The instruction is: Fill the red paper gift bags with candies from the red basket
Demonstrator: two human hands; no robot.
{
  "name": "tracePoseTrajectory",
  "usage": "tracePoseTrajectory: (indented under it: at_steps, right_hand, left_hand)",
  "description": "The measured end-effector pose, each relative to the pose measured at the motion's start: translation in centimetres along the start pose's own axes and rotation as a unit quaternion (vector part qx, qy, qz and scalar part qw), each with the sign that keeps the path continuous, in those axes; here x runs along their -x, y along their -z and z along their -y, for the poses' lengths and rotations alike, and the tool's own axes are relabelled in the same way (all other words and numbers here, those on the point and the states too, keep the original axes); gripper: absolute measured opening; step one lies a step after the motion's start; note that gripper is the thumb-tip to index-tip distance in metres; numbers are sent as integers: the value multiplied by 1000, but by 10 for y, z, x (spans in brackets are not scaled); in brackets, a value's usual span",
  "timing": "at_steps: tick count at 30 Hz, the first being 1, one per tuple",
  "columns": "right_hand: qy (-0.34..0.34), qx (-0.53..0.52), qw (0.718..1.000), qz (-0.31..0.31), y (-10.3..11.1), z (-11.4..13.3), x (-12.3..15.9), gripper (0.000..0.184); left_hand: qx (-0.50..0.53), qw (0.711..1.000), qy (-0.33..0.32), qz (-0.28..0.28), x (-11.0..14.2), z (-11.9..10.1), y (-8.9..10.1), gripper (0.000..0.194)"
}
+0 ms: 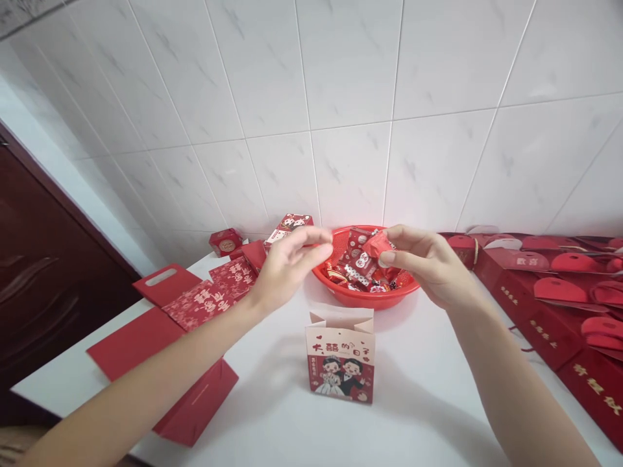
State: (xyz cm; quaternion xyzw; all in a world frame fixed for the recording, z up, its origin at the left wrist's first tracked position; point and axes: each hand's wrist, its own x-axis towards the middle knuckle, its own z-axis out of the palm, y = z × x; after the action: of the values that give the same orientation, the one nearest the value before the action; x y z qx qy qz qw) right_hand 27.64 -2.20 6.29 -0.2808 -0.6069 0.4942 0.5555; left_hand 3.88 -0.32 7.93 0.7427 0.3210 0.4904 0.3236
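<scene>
My right hand [426, 263] pinches a small red-wrapped candy [377, 244] between thumb and fingers, just over the rim of a red plastic basin [363, 295] full of wrapped sweets. My left hand [287, 259] hovers at the basin's left edge, fingers loosely curled and stretched toward the candy, holding nothing that I can see. In front of the basin stands a small open paper box [341, 357] printed with a cartoon couple, its top flaps up.
Flat red paper bags and printed box blanks [195, 305] lie at the left of the white table [423, 395]. Rows of closed red gift boxes [555, 298] fill the right side. A white tiled wall stands behind; a dark wooden door is at far left.
</scene>
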Motion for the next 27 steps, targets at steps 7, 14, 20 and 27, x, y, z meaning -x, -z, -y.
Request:
tracePoseTrajectory:
  at_steps: [7, 14, 20, 27]
  right_hand:
    - [-42, 6, 994, 104, -2, 15, 7, 12]
    - [-90, 67, 982, 153, -12, 10, 8, 20]
    - [-84, 120, 975, 165, -16, 5, 6, 14]
    - [-51, 193, 970, 141, -20, 1, 6, 24]
  left_hand:
    - [-140, 984, 45, 97, 64, 30, 10, 27]
    - [-78, 980, 134, 127, 69, 49, 5, 34]
    - [-53, 970, 160, 175, 71, 49, 10, 54]
    - [-39, 973, 151, 173, 69, 54, 9, 53]
